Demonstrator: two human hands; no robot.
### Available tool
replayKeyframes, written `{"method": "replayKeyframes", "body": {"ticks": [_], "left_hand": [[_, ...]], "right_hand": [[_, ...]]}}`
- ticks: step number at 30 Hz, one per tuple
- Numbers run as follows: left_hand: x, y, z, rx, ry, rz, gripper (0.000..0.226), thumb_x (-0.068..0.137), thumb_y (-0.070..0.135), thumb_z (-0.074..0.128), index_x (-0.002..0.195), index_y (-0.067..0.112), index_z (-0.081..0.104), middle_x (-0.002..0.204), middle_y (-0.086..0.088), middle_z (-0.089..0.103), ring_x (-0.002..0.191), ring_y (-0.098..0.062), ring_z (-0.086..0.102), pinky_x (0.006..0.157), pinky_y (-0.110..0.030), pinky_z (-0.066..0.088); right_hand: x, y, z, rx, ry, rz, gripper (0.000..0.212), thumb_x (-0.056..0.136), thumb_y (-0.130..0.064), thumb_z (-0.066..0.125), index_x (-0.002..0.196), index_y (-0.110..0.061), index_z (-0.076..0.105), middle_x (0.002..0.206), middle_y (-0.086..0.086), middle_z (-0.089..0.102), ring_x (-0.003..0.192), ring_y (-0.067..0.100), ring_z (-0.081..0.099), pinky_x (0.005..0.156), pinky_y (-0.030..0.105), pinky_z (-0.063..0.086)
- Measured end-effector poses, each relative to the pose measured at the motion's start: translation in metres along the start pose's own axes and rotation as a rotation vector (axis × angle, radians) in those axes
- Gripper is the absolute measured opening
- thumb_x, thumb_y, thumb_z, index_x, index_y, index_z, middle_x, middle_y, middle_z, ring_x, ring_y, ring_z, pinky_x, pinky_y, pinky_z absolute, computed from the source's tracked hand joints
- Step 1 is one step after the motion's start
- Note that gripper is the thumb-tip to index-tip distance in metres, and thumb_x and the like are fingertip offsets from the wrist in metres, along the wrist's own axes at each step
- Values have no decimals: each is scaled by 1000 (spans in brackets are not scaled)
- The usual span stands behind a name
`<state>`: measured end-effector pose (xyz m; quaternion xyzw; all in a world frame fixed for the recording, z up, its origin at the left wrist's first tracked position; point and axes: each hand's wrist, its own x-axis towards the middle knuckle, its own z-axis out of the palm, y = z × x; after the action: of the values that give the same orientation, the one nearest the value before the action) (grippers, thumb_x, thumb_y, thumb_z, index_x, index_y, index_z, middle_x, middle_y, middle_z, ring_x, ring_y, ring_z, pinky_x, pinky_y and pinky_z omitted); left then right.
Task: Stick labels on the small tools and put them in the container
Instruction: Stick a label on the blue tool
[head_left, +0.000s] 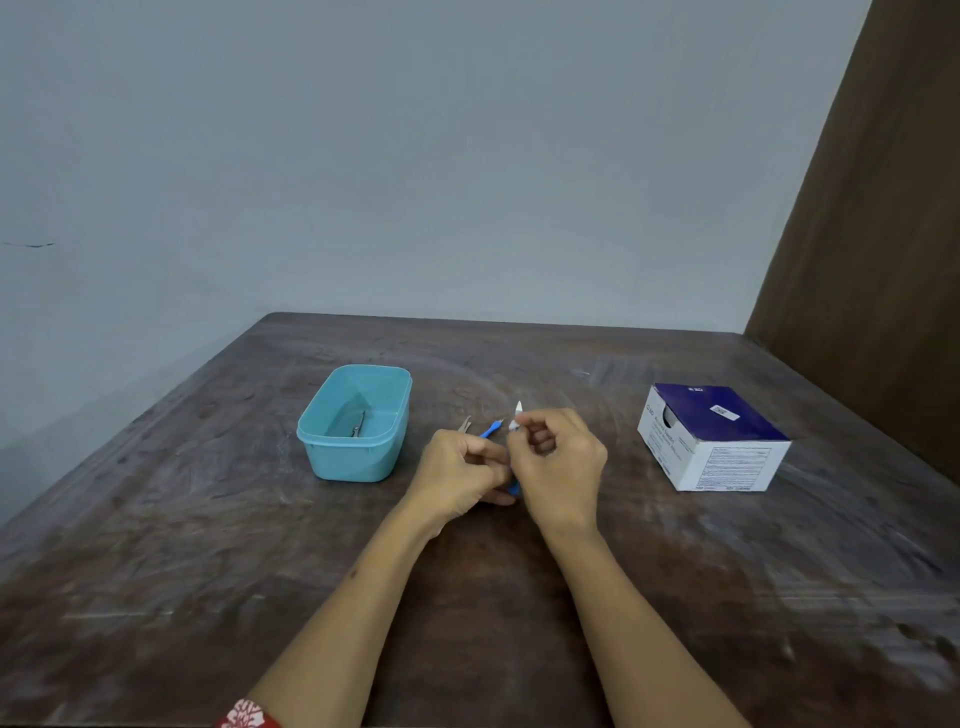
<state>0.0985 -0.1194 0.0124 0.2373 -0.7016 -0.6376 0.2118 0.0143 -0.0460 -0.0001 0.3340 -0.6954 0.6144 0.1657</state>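
Observation:
My left hand (460, 475) grips a small blue-handled tool (491, 430) over the middle of the dark wooden table; its blue end also shows below my fingers. My right hand (558, 460) pinches a small white label (517, 415) right beside that tool. Part of a metal tool (464, 425) shows just beyond my left knuckles. To the left stands a light blue plastic container (311, 431), with one small metal tool (358, 423) lying on its bottom.
A white and dark blue cardboard box (714, 439) sits on the table to the right. A grey wall runs behind the table and a brown panel (878, 234) stands at the right edge.

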Motion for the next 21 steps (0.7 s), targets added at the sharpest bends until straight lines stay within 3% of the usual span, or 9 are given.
{"method": "replayKeyframes", "body": {"ticks": [2, 7, 11, 16, 21], "left_hand": [[1, -1, -1, -21, 31, 13, 19, 80, -13, 58, 86, 0, 71, 76, -15, 69, 68, -18, 69, 63, -27, 59], [2, -1, 0, -41, 10, 1, 18, 82, -11, 59, 89, 1, 71, 79, -14, 71, 74, -20, 70, 66, -28, 59], [4, -3, -1, -83, 71, 29, 23, 84, -11, 56, 101, -3, 69, 91, -19, 71, 83, -24, 70, 71, -30, 59], [8, -5, -2, -101, 130, 45, 24, 88, -8, 52, 102, 0, 69, 95, -17, 71, 87, -22, 70, 75, -31, 59], [6, 3, -3, -257, 177, 28, 32, 88, -8, 46, 84, 8, 72, 78, -8, 73, 72, -13, 71, 64, -23, 57]], "right_hand": [[-1, 0, 1, -12, -35, 12, 15, 70, 2, 67, 76, -12, 71, 72, -9, 58, 59, 2, 54, 59, 7, 44], [2, 2, 1, -8, -24, -13, 19, 79, 4, 63, 89, -9, 72, 84, 3, 65, 69, 9, 59, 65, 9, 46], [-1, 2, 1, -19, -88, 0, 16, 73, 1, 68, 82, -11, 73, 76, -3, 62, 61, 2, 57, 62, 7, 45], [-2, 5, 2, -14, -154, 19, 14, 68, -1, 72, 75, -14, 72, 73, -3, 64, 67, 2, 58, 59, 7, 45], [-3, 4, 3, -47, -211, -29, 14, 72, -1, 71, 80, -12, 74, 77, 0, 67, 61, 5, 58, 62, 11, 48]]}}
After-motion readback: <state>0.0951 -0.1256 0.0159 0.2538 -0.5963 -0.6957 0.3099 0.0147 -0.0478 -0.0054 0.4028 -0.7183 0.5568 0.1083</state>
